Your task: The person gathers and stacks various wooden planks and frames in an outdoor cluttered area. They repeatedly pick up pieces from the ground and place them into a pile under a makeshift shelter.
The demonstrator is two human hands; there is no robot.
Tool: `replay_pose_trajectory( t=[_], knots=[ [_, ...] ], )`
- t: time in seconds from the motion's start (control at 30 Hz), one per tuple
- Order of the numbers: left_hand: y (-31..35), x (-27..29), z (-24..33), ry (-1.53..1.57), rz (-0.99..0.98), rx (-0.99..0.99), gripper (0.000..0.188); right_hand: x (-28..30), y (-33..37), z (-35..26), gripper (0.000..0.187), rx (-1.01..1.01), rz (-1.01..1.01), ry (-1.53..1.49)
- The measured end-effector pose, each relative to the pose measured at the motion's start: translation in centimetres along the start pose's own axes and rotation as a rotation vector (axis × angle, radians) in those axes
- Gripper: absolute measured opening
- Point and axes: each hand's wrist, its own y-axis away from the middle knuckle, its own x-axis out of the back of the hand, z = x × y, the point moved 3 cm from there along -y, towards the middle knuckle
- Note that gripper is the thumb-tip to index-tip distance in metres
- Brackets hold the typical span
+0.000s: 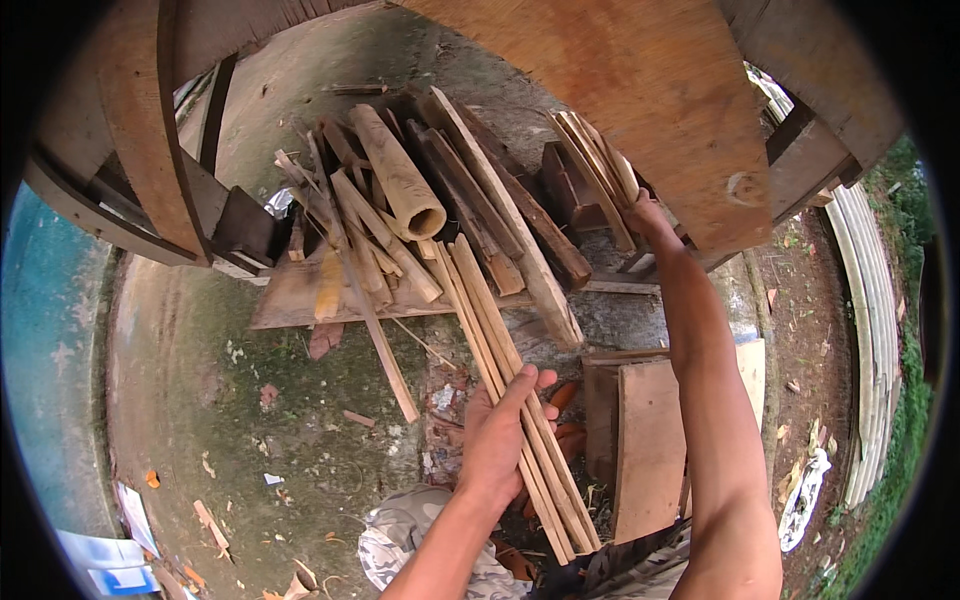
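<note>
Green-stained concrete (pixel 250 375) open beside the wood pile (pixel 500 212), my left hand (pixel 500 425) curled round slim strips (pixel 490 330), my right hand (pixel 648 216) closed on slats (pixel 592 175) beside the plywood's edge (pixel 640 168)

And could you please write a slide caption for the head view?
Left grip holding thin wooden strips; right grip at another bundle, beside a woodpile.

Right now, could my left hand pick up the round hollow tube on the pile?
Probably not as it stands: your left hand is gripping thin wooden strips. The tube itself looks uncovered on top, its open end near the strips' far ends.
</note>
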Motion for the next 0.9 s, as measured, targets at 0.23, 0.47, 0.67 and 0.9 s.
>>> replay_pose_trajectory(
  t=[0.23, 0.47, 0.67, 0.9],
  knots=[
    [-0.2, 0.4, 0.4, -0.024, 0.022, -0.019, 0.034, 1.0, 2.2, -1.9, 0.051, -0.092, 0.019, -0.006],
    [-0.7, 0.3, 0.7, -0.032, 0.013, -0.024, 0.033, 0.6, 0.7, -1.1, 0.051, -0.026, 0.042, -0.038],
    [-0.9, 0.7, 0.8, -0.041, 0.021, -0.016, 0.029, 0.7, 1.8, -2.3, 0.056, 0.033, -0.04, 0.012],
    [-1.0, 0.9, 0.9, -0.039, 0.004, -0.03, 0.028, 0.3, 4.9, -6.1, 0.063, 0.175, 0.318, 0.272]
  ],
)
